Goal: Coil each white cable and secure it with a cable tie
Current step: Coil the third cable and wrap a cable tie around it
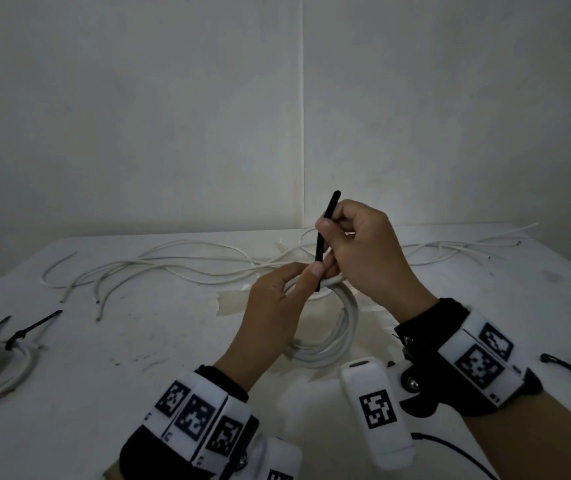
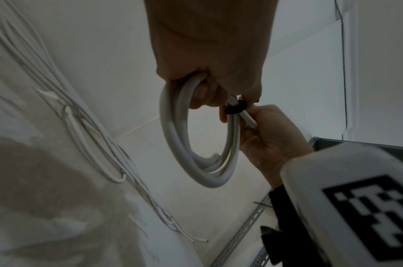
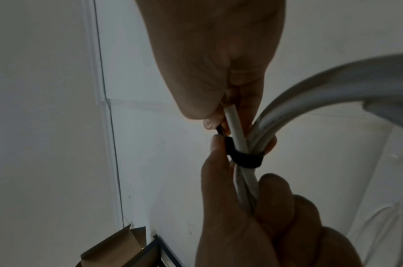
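Cinching: cable tie (image 1: 325,233) wraps coil (image 1: 329,341), held between both hands above the bench (image 1: 138,341).
Left hand (image 1: 277,299): fingers curled round bundled strands.
Right hand (image 1: 363,251): pinches the tie's tail.
Handling: cable springy, probably light; grip beside the tie.

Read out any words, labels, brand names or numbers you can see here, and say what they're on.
No readable text anywhere.
Wrist bands: square black-and-white coded markers only, no letters or digits; tiny marks beside them are too small to read.
White cable coil and black cable tie: no print visible.
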The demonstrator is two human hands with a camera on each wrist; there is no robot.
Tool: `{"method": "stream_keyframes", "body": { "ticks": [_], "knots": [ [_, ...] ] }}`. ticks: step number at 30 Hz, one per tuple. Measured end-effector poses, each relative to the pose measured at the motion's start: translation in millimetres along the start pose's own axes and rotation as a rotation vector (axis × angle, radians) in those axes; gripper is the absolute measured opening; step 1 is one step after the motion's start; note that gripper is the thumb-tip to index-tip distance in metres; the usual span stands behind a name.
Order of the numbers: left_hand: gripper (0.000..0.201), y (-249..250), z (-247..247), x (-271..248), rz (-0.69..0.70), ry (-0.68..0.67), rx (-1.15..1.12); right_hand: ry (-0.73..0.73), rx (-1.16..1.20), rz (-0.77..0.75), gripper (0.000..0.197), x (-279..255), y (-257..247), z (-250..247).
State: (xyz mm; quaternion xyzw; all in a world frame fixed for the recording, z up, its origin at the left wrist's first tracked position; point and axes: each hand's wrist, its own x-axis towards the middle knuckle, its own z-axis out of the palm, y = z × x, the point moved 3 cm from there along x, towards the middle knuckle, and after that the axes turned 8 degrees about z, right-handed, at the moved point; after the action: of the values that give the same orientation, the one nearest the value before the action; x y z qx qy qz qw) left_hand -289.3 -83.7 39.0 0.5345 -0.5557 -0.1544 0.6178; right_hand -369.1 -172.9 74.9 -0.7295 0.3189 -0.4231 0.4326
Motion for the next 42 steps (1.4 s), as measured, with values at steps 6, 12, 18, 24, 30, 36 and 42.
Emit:
{"method": "stream_keyframes", "body": {
  "ticks": [6,12,18,24,30,36,42],
  "knots": [
    [0.027,-1,-13,6,0.021,0.011,0.064,-0.239,0.145,0.058,0.013,-2,-10,2],
    [0.033,3,-7,6,0.041,-0.021,0.058,-0.116,0.101,0.006,0.017,0,-10,1],
    [0.035,-9,-20,11,-0.067,0.07,0.013,-0.276,0.036,0.015,0.014,-9,0,7],
    [0.028,-14,-28,15,-0.148,0.09,-0.094,-0.427,0.032,0.087,0.034,-22,10,13],
    [0.033,-19,-35,14,-0.205,0.049,-0.212,-0.329,0.111,0.138,0.03,-19,14,19],
    [0.037,-25,-31,5,-0.273,0.071,-0.299,-0.239,0.181,0.174,0.037,-14,20,24],
    [0.035,-23,-39,11,-0.242,0.202,-0.306,-0.321,0.241,0.18,0.032,-18,14,30]
  ]
}}
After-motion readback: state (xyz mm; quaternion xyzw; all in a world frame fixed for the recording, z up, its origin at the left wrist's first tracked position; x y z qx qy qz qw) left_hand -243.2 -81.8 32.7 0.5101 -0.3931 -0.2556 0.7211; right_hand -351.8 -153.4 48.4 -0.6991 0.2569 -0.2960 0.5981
